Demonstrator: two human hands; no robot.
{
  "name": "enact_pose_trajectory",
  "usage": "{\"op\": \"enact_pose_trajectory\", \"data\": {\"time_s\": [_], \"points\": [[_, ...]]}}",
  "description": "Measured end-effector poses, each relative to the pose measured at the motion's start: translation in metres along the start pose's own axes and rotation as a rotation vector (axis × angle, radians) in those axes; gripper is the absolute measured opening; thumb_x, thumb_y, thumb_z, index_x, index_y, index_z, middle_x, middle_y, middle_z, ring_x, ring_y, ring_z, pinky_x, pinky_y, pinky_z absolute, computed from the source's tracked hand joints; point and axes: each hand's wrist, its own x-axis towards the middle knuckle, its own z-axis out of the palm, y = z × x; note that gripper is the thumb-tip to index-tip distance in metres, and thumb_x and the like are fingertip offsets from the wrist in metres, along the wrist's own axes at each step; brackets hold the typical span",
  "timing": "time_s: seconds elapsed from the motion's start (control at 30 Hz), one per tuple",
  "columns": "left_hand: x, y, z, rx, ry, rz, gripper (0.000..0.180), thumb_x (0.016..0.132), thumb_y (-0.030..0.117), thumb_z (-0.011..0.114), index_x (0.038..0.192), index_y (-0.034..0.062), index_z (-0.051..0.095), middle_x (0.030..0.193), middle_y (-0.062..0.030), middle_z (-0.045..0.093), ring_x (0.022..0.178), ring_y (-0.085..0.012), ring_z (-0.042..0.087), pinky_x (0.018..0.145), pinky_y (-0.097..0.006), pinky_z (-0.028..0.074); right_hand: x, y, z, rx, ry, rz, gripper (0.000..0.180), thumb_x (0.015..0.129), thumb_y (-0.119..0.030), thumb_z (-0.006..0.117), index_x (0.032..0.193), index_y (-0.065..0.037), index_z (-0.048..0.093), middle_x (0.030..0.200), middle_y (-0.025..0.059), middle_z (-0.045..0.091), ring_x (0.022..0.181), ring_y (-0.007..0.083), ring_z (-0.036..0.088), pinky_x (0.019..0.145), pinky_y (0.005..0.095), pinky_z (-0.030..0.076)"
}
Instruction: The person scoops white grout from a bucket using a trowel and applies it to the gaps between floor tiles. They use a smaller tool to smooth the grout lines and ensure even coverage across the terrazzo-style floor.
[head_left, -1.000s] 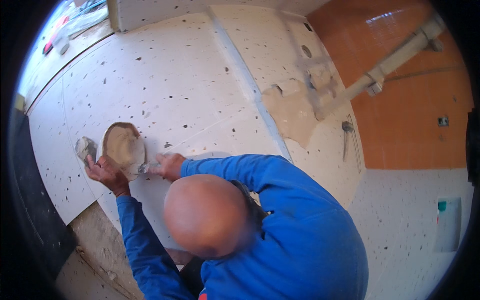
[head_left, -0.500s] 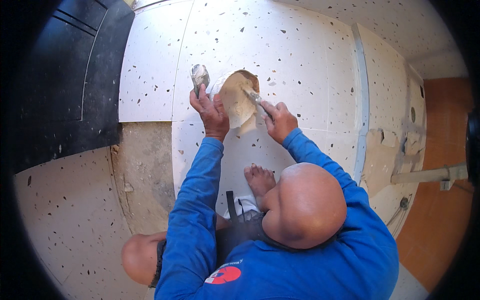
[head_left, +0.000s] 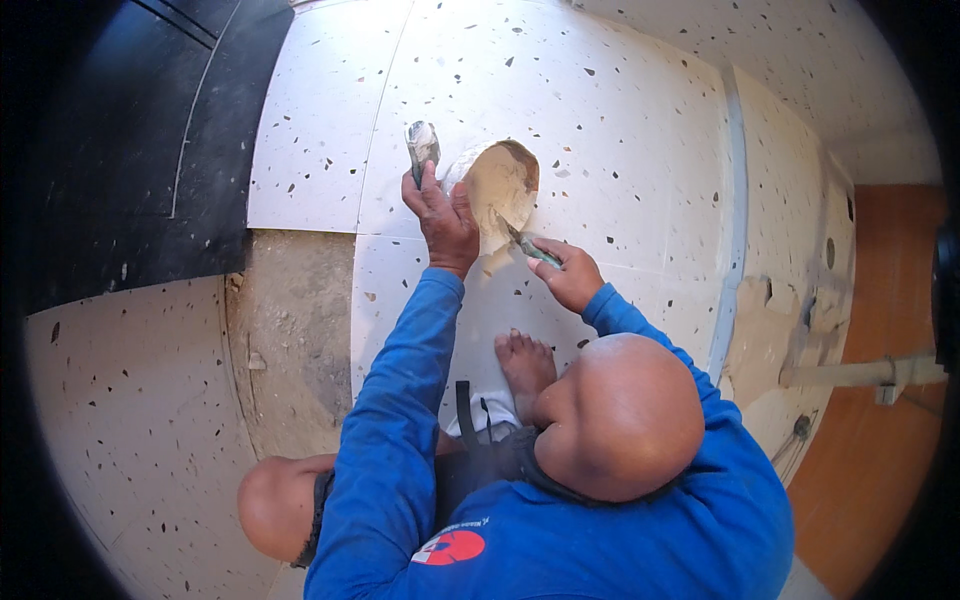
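Note:
A white bowl point(head_left: 455, 172) is tilted, with tan paste or powder point(head_left: 497, 192) coating its inside. My left hand point(head_left: 447, 228) is at the bowl's left side, thumb by the rim. Its fingers are closed on a tool crusted with white point(head_left: 423, 150), whose kind I cannot make out; it points away from me. My right hand point(head_left: 572, 277) grips a small trowel point(head_left: 545, 252) by its greenish handle. The narrow blade reaches to the near edge of the bowl's mouth, touching or just above the tan material.
White speckled slabs point(head_left: 600, 120) lie under the bowl. Left of them is a bare, rough strip point(head_left: 300, 340). A black panel point(head_left: 110, 160) stands at the far left. A grey strip point(head_left: 735, 220) runs along the right, with an orange surface point(head_left: 870, 440) beyond. My bare foot point(head_left: 525, 370) is close by.
My right hand has drawn the trowel back toward me, from inside the bowl to its near edge. My left hand keeps its grip on the crusted tool. The view has shifted slightly.

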Motion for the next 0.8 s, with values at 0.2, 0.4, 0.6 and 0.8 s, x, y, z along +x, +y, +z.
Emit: {"op": "enact_pose_trajectory", "data": {"time_s": [0.2, 0.4, 0.6, 0.8], "points": [[0.029, -0.009, -0.007, -0.155, -0.062, -0.260, 0.055, 0.101, 0.027, 0.043, 0.140, -0.0071, 0.024, 0.141, -0.0314, 0.014, 0.105, -0.0335, 0.051, 0.097, -0.042, 0.042, 0.009, -0.016, -0.008, 0.707, -0.157, 0.414, 0.046, 0.093, -0.026, 0.060, 0.135, -0.008, 0.051, 0.083, 0.0071, 0.061, 0.055, 0.0103, 0.053, 0.045, 0.0236, 0.043], [0.047, -0.042, -0.032, 0.149, 0.167, -0.174, 0.050, 0.095, 0.013, 0.054, 0.138, -0.0033, 0.036, 0.139, -0.0298, 0.027, 0.113, -0.0406, 0.052, 0.097, -0.041, 0.044, 0.020, -0.027, -0.006, 0.945, -0.171, 0.349, 0.049, 0.096, -0.024, 0.057, 0.140, -0.009, 0.044, 0.084, 0.0071, 0.061, 0.054, 0.0078, 0.051, 0.043, 0.0216, 0.041], [0.071, -0.051, -0.088, 0.054, 0.130, -0.327, 0.027, 0.087, 0.012, 0.064, 0.112, 0.0045, 0.065, 0.106, -0.0160, 0.064, 0.098, -0.0265, 0.062, 0.087, -0.033, 0.049, 0.024, -0.042, -0.019, 0.988, -0.150, 0.206, 0.047, 0.096, -0.024, 0.056, 0.139, -0.007, 0.046, 0.088, 0.0078, 0.062, 0.055, 0.0088, 0.052, 0.046, 0.0220, 0.043], [0.066, -0.032, -0.118, -0.869, 0.059, -0.595, 0.023, 0.087, 0.002, 0.061, 0.109, 0.0051, 0.057, 0.102, -0.0084, 0.064, 0.087, -0.0136, 0.063, 0.072, -0.028, 0.055, 0.029, -0.070, -0.034, 0.719, -0.061, -0.066, 0.041, 0.092, -0.017, 0.062, 0.131, -0.006, 0.055, 0.093, 0.0070, 0.066, 0.066, 0.0100, 0.058, 0.058, 0.0239, 0.049]]}}
